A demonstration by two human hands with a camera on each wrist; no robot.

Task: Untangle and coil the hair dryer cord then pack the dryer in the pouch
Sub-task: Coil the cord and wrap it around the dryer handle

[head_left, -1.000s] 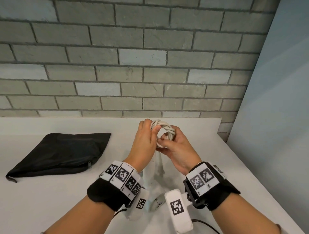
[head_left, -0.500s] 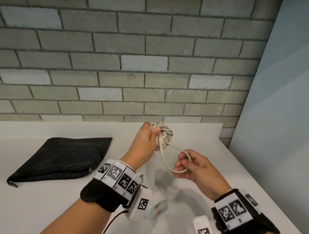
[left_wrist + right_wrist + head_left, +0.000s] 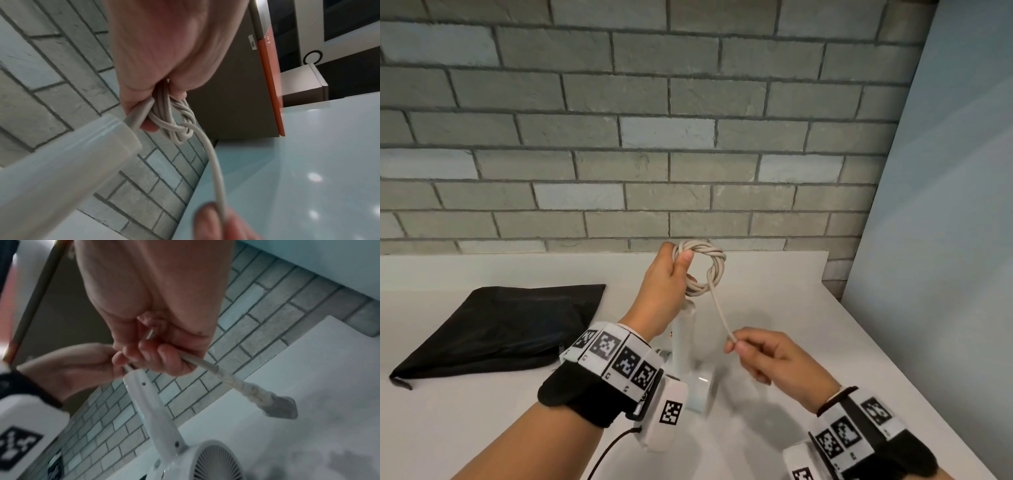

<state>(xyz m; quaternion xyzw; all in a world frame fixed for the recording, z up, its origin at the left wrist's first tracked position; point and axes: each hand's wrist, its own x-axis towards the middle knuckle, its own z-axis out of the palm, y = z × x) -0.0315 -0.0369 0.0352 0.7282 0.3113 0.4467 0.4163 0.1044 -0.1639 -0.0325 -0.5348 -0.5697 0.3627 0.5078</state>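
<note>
My left hand (image 3: pixel 681 265) is raised above the table and grips a small coil of beige cord (image 3: pixel 710 265). The white hair dryer (image 3: pixel 690 346) hangs from the cord below that hand, its round head (image 3: pixel 700 394) low over the table. One straight strand runs from the coil down to my right hand (image 3: pixel 734 344), which pinches it between thumb and forefinger. The left wrist view shows the coil (image 3: pixel 174 123) in the fingers and the dryer handle (image 3: pixel 65 159). The right wrist view shows the dryer's grille (image 3: pixel 216 462) and a blurred cord end (image 3: pixel 281 407). The black pouch (image 3: pixel 496 329) lies flat at left.
The white table (image 3: pixel 482 428) ends against a grey brick wall (image 3: pixel 619 137) at the back. A pale blue panel (image 3: pixel 945 240) stands along the table's right edge. The pouch's zip end (image 3: pixel 400 380) points toward the front left.
My right hand has drawn away from the coil, down and to the right. The loose loop seen half a second ago is now one straight strand. The left hand has kept its grip.
</note>
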